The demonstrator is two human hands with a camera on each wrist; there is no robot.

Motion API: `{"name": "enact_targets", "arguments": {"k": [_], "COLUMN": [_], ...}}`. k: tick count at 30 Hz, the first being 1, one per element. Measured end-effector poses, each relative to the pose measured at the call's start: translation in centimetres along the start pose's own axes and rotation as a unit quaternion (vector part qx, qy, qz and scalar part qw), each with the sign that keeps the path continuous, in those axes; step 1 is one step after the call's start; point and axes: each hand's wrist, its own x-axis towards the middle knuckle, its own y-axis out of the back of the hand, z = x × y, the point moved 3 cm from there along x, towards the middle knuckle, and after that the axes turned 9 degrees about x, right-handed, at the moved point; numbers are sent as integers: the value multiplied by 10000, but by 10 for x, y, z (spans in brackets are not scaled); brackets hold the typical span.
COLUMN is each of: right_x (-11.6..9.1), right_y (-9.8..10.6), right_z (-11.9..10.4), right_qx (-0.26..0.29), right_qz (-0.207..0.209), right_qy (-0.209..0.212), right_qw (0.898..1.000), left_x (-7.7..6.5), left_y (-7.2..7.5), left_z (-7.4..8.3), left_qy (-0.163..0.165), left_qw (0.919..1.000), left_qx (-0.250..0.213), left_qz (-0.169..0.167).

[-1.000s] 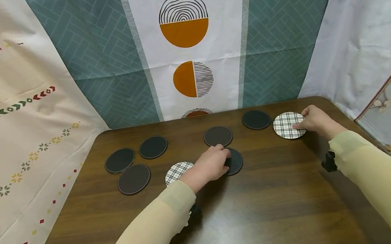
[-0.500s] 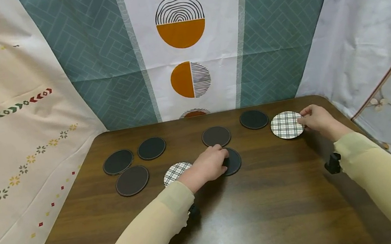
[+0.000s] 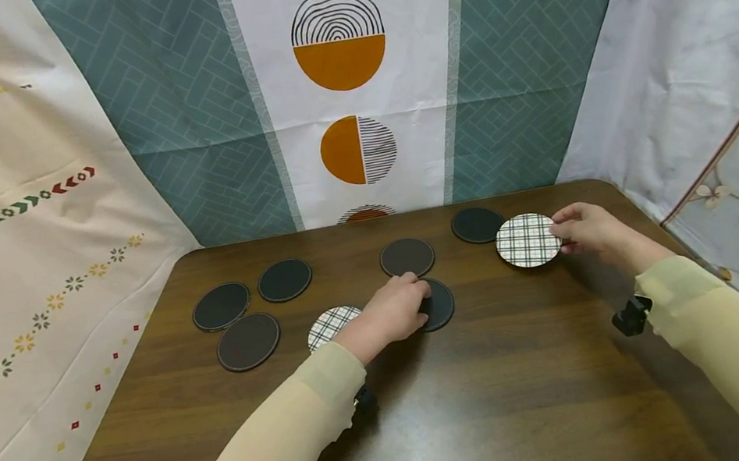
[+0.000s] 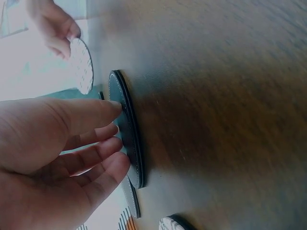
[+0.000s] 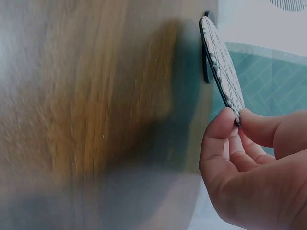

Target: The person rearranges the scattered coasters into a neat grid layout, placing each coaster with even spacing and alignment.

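In the head view, my right hand (image 3: 593,234) pinches the right edge of a round white plaid coaster (image 3: 528,240) between thumb and fingers. The right wrist view shows this plaid coaster (image 5: 223,67) lifted and tilted off the table, its underside dark. My left hand (image 3: 391,310) rests its fingertips on the top of a round black coaster (image 3: 440,303). Seen from the left wrist, the thumb and fingers lie lightly bent on the black coaster's face (image 4: 125,127), apart from each other. The left hand and forearm partly cover another plaid coaster (image 3: 333,326).
A brown coaster (image 3: 407,257) lies just behind the left hand, and a black coaster (image 3: 477,225) lies behind the lifted one. On the left are two black coasters (image 3: 220,306) (image 3: 285,280) and a brown coaster (image 3: 248,342). Curtains border the wooden table (image 3: 507,400).
My right hand has gripped the plaid coaster's edge, raised it off the table and shifted it slightly left. The left hand stays on the black coaster.
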Motion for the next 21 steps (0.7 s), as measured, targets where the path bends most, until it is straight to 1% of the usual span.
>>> {"name": "enact_targets", "arguments": {"k": [1,2,4,5,6,8,9,10,11,15,21], "right_x": [-1,-2,-5,-6,-7,-10,-11,-12,-13,-18,-28], "right_y": [-2,-4,-8,-10,-12,-17,-19,-21,-24,-35,-50], "right_z": [-1,-2,-3,-4,-4,-6,-6,-7,-8,-10,-14], "right_qx": [41,69,89,93,101,104,103,89,103,156,-5], "right_qz": [-44,-91,-177,-218,-256,-322,-350,-390,-423,-548,-735], "right_qy": [-1,4,23,39,58,77,85,92,96,74,36], "right_qw": [10000,9999,9998,9997,9996,9994,9993,9992,9990,9983,9973], "left_x": [0,-4,-4,-6,-3,-8,-6,-9,-13,-24,-28], "left_y": [1,8,9,14,10,22,21,26,33,49,53], "left_z": [1,5,6,8,6,12,11,14,18,26,30], "left_qy": [21,59,41,33,20,35,12,0,25,68,78], "left_qw": [10000,9999,9999,9998,9998,9996,9996,9997,9995,9993,9992], "left_qx": [-12,86,133,186,168,226,176,162,153,67,136], "left_qz": [-12,-42,-26,-40,-77,-171,-209,-202,-270,-362,-356]}}
